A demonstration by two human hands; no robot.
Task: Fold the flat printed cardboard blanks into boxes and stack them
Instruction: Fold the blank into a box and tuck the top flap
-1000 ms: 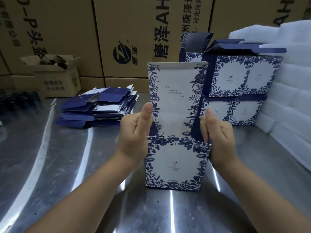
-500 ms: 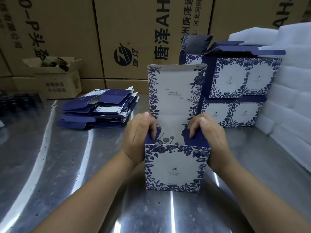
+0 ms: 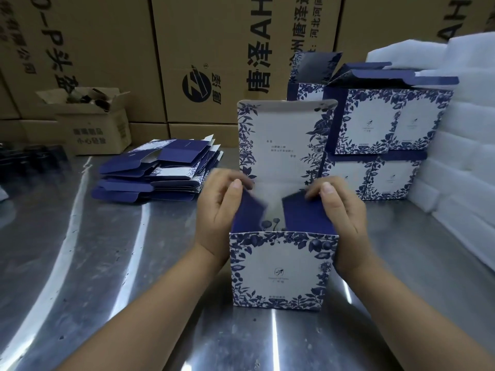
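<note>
ok, box [image 3: 281,269] stands upright on the steel worktop [image 3: 80,263], centre front, printed face toward the camera, lid [image 3: 284,140] up and open at the back. left hand [image 3: 217,212] is against the box's left side, grip pinching the left flap [image 3: 247,212] between thumb and curled fingers; that flap tilts inward and is blurred. right hand [image 3: 340,210] is against the right side, grip pinching the right flap [image 3: 305,215], which lies lower, near level over the opening. the gap between the flaps shows the inside. flat blanks [image 3: 158,172] are piled back left on the worktop. finished boxes [image 3: 375,135] are stacked two high back right, just beside white foam [image 3: 468,156]. brown cartons [image 3: 187,49] line the back; a small open carton [image 3: 91,124] sits behind and left of the blanks.
</note>
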